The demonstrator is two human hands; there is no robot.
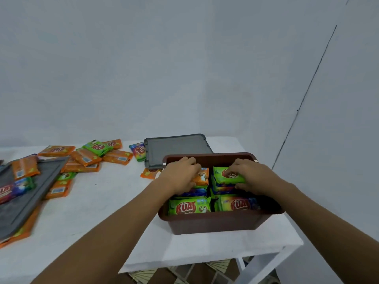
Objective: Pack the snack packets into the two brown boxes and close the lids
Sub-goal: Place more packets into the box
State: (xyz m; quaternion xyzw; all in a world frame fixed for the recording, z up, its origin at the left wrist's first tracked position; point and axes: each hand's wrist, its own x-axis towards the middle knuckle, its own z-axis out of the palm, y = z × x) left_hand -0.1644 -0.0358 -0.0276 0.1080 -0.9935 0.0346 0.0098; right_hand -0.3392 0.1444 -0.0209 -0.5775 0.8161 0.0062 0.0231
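Observation:
A brown box (217, 222) stands open at the table's right end, filled with stacked snack packets. Inside it, my left hand (181, 174) grips an orange packet (202, 177) on the rear left stack. My right hand (252, 175) grips a green packet (227, 174) on the rear right stack. Two green packets (189, 206) lie in the front of the box. A grey lid (176, 148) lies flat behind the box. Only this one brown box is in view.
Several loose orange and green packets (86, 156) are scattered on the white tablecloth (98, 201) at the left. A second grey lid (26, 193) lies tilted over packets at the far left. The table's corner sits just right of the box, with floor below.

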